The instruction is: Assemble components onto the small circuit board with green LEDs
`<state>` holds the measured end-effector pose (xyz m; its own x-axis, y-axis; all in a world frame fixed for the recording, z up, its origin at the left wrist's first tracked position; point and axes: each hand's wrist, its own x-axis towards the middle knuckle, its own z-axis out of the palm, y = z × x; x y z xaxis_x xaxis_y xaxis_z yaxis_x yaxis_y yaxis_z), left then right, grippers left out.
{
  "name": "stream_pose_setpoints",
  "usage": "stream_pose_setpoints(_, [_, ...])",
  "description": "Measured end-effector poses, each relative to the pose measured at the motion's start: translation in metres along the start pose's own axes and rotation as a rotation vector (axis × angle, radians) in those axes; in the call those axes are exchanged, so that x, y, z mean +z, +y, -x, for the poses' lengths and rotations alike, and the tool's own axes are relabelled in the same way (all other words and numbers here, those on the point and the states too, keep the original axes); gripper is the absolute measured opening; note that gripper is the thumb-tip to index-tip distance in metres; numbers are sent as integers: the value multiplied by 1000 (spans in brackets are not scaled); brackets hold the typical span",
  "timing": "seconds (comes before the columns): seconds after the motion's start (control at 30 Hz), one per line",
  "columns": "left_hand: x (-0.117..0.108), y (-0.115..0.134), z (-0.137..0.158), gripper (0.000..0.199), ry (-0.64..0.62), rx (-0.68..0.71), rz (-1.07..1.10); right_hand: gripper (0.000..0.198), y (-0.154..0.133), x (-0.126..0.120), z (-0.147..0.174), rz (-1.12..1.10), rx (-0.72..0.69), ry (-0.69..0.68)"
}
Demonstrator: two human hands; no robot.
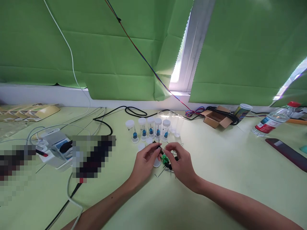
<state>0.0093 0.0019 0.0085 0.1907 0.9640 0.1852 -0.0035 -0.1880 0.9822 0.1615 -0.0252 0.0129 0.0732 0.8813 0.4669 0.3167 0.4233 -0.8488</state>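
Observation:
My left hand (144,162) pinches a small black part (159,147), from which a thin metal rod sticks upward. Close beside it, the fingers of my right hand (181,160) are pressed together near the same part; whatever they hold is too small to make out. Between and below the hands lie green pieces (165,159), black pieces (169,166) and bent metal rods (160,172). A round white cap (157,163) shows beside my left fingers. Behind the hands, several clear tubes with white caps (129,124) stand upright, with blue parts (135,135) and thin rods inside.
Clear tubes (177,127) without blue parts stand behind on the right. Black cable (134,111) runs along the wall. To the right are an open cardboard box (217,118), a plastic bottle (273,121) and a dark flat object (286,153). A white power strip (56,143) with cords sits left.

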Motion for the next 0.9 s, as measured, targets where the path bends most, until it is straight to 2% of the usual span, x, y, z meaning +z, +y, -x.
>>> stream_pose_setpoints(0.2, [2, 0, -2, 26, -61, -53, 74, 10, 0, -4, -5, -122, 52, -13])
stream_pose_setpoints(0.43, [6, -2, -1, 29, -124, -183, 308, 14, 2, -5, -6, -196, 67, -15])
stream_pose_setpoints(0.6, [8, -1, 0, 29, -149, -219, 425, 18, 8, -3, -5, -206, 113, -13])
stream_pose_setpoints(0.73, [6, -2, -1, 29, -142, -226, 417, 22, 12, 0, -1, -194, 137, -13])
stream_pose_setpoints(0.9, [4, 2, -1, 32, -125, -184, 273, 24, 18, 4, 9, -165, 177, -11])
